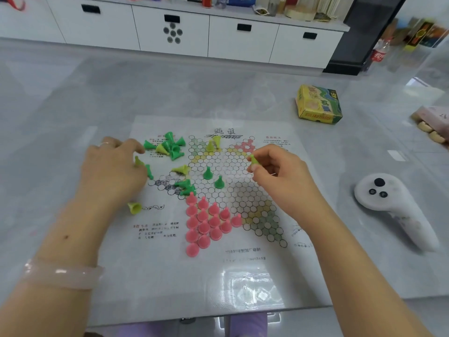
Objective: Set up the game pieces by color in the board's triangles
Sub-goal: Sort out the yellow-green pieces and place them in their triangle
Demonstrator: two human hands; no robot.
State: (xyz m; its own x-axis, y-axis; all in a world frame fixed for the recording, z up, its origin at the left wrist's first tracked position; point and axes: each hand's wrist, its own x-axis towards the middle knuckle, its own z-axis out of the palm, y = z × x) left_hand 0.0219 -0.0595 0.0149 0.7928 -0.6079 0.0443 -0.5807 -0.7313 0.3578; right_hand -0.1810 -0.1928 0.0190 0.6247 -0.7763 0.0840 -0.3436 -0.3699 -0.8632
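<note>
Yellow-green piece (254,159) pinched in right hand (279,171); left hand (114,166) gripping pieces (143,166), white controller (396,210) beside board (170,276).

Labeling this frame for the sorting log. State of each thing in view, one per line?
Pink pieces: upright, packed in the near triangle.
Green pieces: mostly toppled in a loose pile, two upright mid-board.
Yellow-green pieces: scattered, several on their sides.
Right hand: fingers pinch one yellow-green piece above the board.
Left hand: fingers hold pieces at board's left.
Board: flat on table.
Yellow box: closed.
Controller: lying idle.
</note>
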